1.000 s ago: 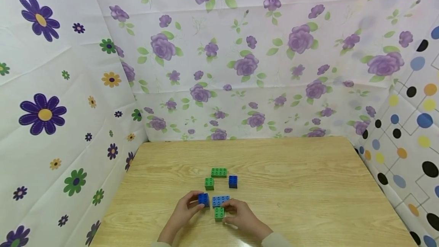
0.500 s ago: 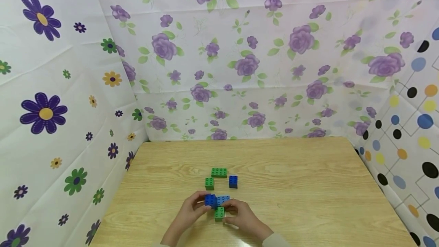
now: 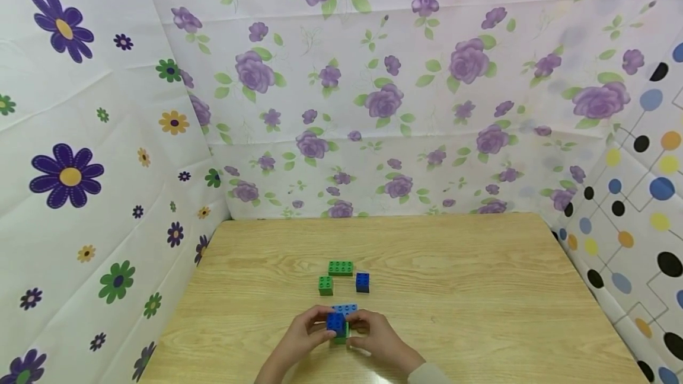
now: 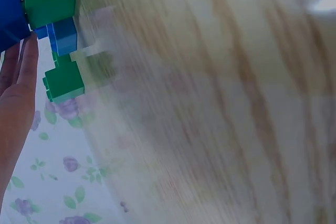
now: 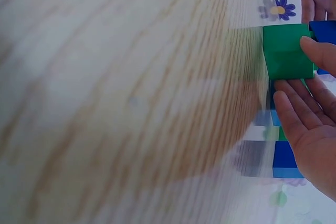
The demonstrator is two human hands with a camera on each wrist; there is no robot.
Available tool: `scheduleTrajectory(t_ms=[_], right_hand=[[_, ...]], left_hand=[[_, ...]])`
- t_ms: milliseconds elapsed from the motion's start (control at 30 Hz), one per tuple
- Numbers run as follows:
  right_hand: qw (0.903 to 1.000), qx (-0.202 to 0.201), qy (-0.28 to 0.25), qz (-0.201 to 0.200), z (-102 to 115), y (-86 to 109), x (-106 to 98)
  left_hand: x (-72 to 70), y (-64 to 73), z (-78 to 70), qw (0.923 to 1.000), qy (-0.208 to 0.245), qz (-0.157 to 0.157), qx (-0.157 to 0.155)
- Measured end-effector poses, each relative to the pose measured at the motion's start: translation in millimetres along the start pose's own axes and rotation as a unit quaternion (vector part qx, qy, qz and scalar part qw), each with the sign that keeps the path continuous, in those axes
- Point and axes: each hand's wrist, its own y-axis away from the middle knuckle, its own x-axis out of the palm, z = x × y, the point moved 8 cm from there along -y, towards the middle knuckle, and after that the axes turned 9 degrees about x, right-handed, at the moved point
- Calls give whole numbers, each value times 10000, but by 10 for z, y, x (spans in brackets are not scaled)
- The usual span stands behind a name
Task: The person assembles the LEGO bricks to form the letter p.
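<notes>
Between thumb and fingers, my left hand (image 3: 301, 336) holds a dark blue toy building brick (image 3: 335, 322) right over a small green brick (image 3: 343, 340), mostly covering it in the head view. My right hand (image 3: 380, 336) steadies that green brick from the right. In the right wrist view the thumb lies along the green brick (image 5: 287, 51) and the fingers are at its far side, with the dark blue brick (image 5: 326, 32) right at its studs. A light blue eight-stud brick (image 3: 348, 309) lies just behind, partly hidden by the fingers.
Farther back on the wooden table (image 3: 453, 289) stand a green four-stud brick (image 3: 325, 285), a long green brick (image 3: 340, 268) and another dark blue brick (image 3: 363, 282). Flowered cloth (image 3: 352, 105) hangs behind the table, with patterned cloths at both sides.
My left hand has carried the dark blue brick rightward from beside the light blue brick to above the green one. My right hand has stayed at the green brick.
</notes>
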Motion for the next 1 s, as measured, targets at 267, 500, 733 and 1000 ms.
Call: scheduleTrajectory(t_ms=[267, 500, 733, 1000], right_hand=[[10000, 42, 65, 49, -40, -29, 1], [9999, 48, 113, 13, -35, -23, -3], [10000, -38, 13, 70, -75, -51, 18], [10000, 7, 57, 20, -83, -58, 7]], left_hand=[[34, 10, -40, 9998, 88, 49, 142], [45, 1, -62, 9999, -28, -6, 109], [45, -19, -110, 9985, -498, 68, 231], [52, -35, -139, 9965, -737, 130, 361]])
